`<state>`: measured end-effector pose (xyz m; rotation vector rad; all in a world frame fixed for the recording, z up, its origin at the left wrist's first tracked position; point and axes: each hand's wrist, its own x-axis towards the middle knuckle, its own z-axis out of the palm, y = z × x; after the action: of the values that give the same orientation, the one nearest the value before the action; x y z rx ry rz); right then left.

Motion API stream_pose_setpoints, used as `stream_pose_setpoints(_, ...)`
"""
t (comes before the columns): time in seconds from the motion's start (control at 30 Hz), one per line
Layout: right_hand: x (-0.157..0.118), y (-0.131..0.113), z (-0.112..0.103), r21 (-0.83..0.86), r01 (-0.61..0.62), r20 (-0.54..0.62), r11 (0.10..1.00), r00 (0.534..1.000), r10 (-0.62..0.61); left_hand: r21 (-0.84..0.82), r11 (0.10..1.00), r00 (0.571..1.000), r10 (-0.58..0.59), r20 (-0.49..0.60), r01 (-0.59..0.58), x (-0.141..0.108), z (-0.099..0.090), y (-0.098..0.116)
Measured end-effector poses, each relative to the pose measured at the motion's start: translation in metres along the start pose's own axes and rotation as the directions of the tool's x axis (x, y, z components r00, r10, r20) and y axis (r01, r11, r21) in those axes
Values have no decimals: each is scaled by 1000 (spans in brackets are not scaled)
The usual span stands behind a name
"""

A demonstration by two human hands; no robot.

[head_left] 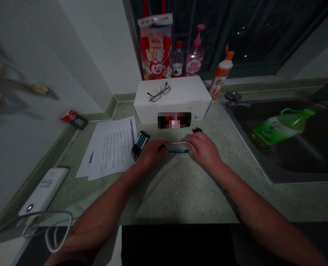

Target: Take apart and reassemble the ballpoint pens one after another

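A thin, light-coloured rod [178, 143] spans the gap between my two hands over the counter [177, 192]. My left hand [153, 152] is closed on its left end, with something dark at the fingers. The fingers of my right hand [204, 148] pinch the right end. Just below the rod lies a blue pen barrel [178, 151] with a dark tip. Left of my left hand, a bundle of blue, black and white pens [140, 143] rests partly on the printed papers [111, 149]. Small dark pieces [197, 130] lie just behind my right hand.
Behind my hands is a white box [175, 90] with glasses [159, 92] on top. Bottles and a red bag [156, 51] stand by the window. At right, a green jug [282, 127] lies in the sink [313, 159]. A white device [46, 192] is at left.
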<state>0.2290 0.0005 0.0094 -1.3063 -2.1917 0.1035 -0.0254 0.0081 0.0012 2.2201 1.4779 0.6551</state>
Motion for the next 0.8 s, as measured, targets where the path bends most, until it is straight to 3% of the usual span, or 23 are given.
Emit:
stream_pose_setpoints(0.27, -3, -2, 3, 81, -14, 24, 997, 1000, 12, -18, 1000, 1000, 18, 13, -18, -2, -1, 5)
stream_pose_setpoints(0.4, -2, 12, -6, 66, -73, 29, 995, 997, 71, 4, 999, 999, -33, 11, 33, -1, -4, 6)
stream_pose_setpoints(0.53, -2, 21, -14, 126, -50, 180, 991, 983, 27, 43, 998, 998, -55, 15, 55, -1, -4, 5)
stream_pose_setpoints(0.63, -3, 14, -11, 149, -29, 294, 988, 956, -16, 65, 998, 1000, -12, 26, 10, -3, -2, 5)
stream_pose_setpoints(0.8, -2, -3, -5, 137, 4, 330, 991, 943, -50, 93, 991, 993, 86, 80, -93, -6, -1, 11)
